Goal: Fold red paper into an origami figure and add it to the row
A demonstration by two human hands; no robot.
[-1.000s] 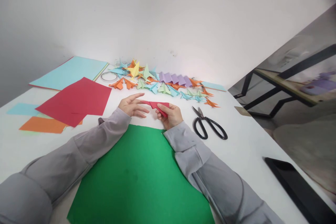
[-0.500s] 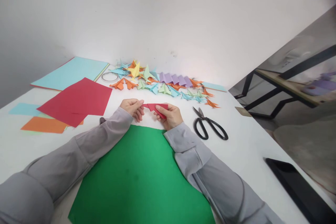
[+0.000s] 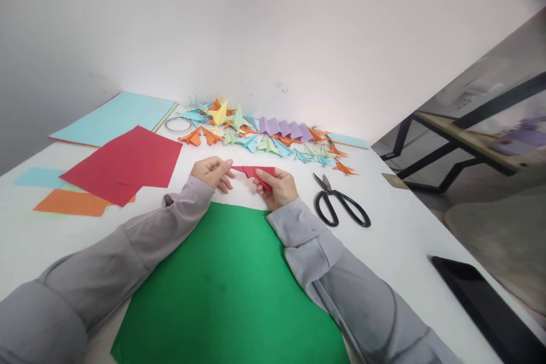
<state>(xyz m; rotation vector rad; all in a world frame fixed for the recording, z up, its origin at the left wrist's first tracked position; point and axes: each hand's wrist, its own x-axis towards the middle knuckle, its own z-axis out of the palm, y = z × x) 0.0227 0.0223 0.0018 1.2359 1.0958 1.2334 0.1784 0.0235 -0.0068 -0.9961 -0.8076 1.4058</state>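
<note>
A small piece of folded red paper (image 3: pixel 252 172) is held in the air between both hands, above the far edge of a green sheet (image 3: pixel 239 284). My right hand (image 3: pixel 279 189) pinches its wide folded end between thumb and fingers. At its thin pointed end, my left hand (image 3: pixel 212 173) has thumb and forefinger closed on the tip; the other fingers are loosely curled. The fingers cover part of the folds. Black-handled scissors (image 3: pixel 339 202) lie on the table to the right of my right hand, blades slightly apart.
Several folded paper birds (image 3: pixel 264 142) in many colours line the wall side, with purple folded pieces (image 3: pixel 285 128) among them. Left are red sheets (image 3: pixel 128 162), a light blue stack (image 3: pixel 119 119), orange paper (image 3: pixel 72 203) and a wire ring (image 3: pixel 178 124). A black phone-like device (image 3: pixel 482 301) lies right.
My left hand has shifted slightly left and up, and more of the red paper's thin point shows between the hands. My right hand has barely moved.
</note>
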